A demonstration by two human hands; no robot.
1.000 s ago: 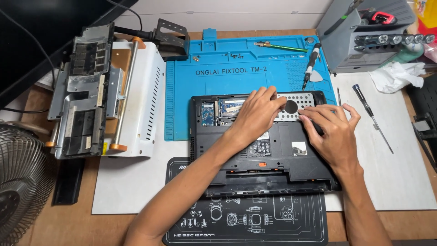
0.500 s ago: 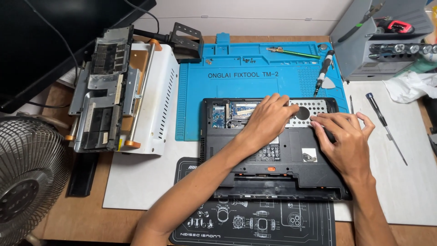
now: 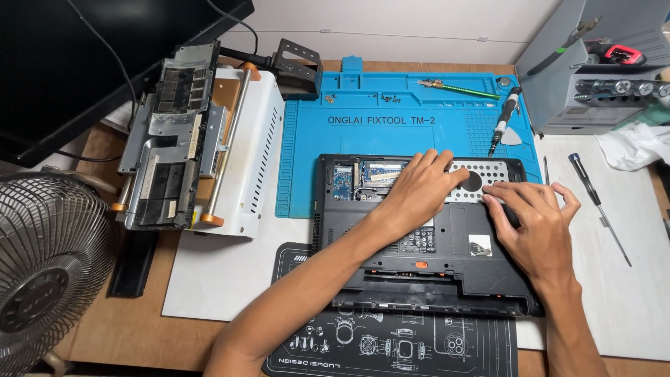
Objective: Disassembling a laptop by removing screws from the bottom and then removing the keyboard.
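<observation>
Laptop [image 3: 447, 241], underside up: left hand [image 3: 419, 192] and right hand [image 3: 537, 223] are pressing on it, fingers spread, gripping nothing. Screwdriver [image 3: 504, 120] is lying beyond the fingertips.

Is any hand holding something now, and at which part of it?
Nothing is lifted. Both hands rest on the upturned black laptop: the left hand and the right hand press their fingers at the perforated metal drive plate in its rear bay.
</observation>
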